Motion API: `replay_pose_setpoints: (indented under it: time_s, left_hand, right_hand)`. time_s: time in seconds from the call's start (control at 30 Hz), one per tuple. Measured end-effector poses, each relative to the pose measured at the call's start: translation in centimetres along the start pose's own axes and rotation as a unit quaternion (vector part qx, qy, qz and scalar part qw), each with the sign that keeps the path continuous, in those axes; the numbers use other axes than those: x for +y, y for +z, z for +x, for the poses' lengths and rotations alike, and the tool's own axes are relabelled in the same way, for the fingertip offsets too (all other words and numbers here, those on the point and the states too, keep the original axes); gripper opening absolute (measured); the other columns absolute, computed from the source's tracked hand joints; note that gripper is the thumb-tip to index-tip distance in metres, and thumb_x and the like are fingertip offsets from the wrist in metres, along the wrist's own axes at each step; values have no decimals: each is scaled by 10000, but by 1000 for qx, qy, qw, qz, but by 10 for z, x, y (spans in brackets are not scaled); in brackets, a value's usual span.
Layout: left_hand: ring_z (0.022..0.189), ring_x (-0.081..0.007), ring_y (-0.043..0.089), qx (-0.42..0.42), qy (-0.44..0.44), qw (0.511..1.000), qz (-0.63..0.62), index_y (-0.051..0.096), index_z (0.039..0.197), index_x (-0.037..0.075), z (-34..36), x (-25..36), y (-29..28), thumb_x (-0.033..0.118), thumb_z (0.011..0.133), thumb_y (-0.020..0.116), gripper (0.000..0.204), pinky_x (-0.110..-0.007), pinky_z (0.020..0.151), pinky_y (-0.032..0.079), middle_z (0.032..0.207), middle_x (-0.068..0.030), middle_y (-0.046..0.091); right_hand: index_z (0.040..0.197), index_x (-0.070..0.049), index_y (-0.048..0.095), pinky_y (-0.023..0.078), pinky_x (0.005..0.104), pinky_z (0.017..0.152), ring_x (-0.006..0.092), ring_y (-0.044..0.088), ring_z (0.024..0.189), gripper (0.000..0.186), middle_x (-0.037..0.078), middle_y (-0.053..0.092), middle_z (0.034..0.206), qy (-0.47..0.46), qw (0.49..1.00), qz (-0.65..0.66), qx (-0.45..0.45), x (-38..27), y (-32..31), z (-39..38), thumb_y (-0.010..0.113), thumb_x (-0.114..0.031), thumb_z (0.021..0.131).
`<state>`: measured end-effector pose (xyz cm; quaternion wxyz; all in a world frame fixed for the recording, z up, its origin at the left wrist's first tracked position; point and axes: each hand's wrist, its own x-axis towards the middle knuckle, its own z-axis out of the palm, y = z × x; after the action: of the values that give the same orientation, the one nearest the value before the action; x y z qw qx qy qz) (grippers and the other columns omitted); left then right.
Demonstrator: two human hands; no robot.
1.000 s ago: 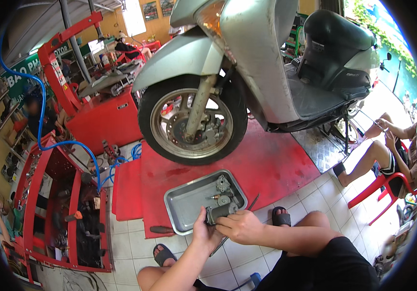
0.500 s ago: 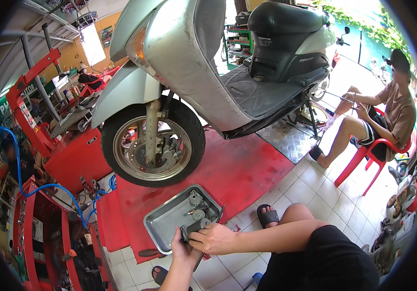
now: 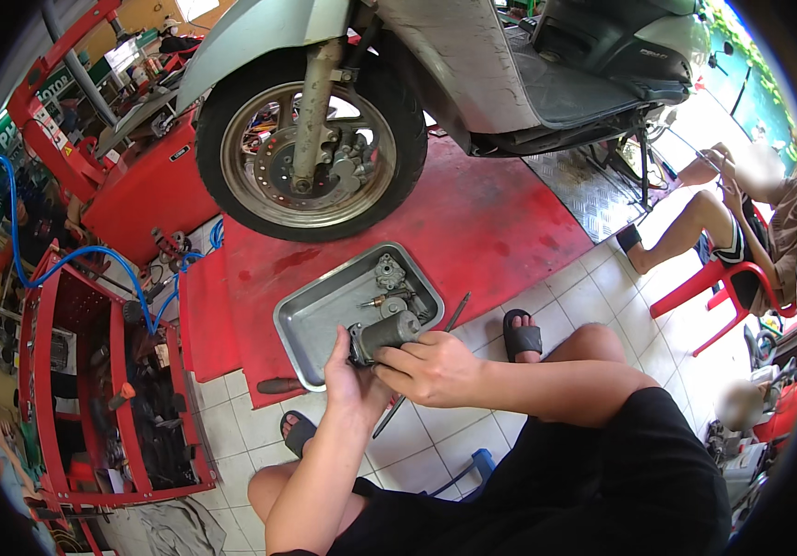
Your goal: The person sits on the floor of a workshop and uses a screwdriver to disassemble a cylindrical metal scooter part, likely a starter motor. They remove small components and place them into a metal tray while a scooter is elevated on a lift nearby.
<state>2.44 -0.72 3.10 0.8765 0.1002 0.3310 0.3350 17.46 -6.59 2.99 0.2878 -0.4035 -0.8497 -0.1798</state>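
Note:
Over the metal tray point(image 3: 298, 310), a dark grey cylindrical part that looks like a small electric motor point(image 3: 385, 335) is held between both hands. My left hand point(image 3: 352, 385) is closed around its left end, thumb up along the side. From the right, my right hand point(image 3: 436, 369) has its fingers curled against the cylinder's lower side. A long thin dark rod point(image 3: 459, 311) passes beneath my right hand; whether the fingers grip it is hidden. In the tray lie a grey metal housing point(image 3: 388, 271), a small shaft-like part point(image 3: 385, 300) and other small parts.
A scooter's front wheel point(image 3: 310, 148) stands beyond the tray on a red platform point(image 3: 473, 213). A dark-handled tool point(image 3: 280, 385) lies by the tray. At left is a red tool rack point(image 3: 37, 389) with a blue hose point(image 3: 93, 255). A person sits on a red chair point(image 3: 737, 283) at right.
The view has tilted downward, so the tray and wheel sit higher in the picture. More of the cylindrical motor shows between my hands, which still hold it.

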Motion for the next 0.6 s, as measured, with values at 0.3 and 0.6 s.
replay_pose_setpoints:
  time_s: [0.3,0.6]
  left_hand:
    - [1232,-314,552,3,0,1000,9,507,1350,14,-2,-1,-3,533,1038,378,619,-453,1088,400,1326,-154,589]
    - [1200,-309,579,7,0,1000,2,543,1315,37,3,-2,-9,522,1035,391,580,-465,1068,419,1282,-139,623]
  right_hand:
    - [933,-77,677,501,293,601,148,650,713,246,55,667,997,12,999,35,-6,-1,3,4,618,-186,721]
    - [946,-90,672,496,292,600,148,641,713,242,44,641,969,10,999,39,-12,-1,6,2,615,-191,733]
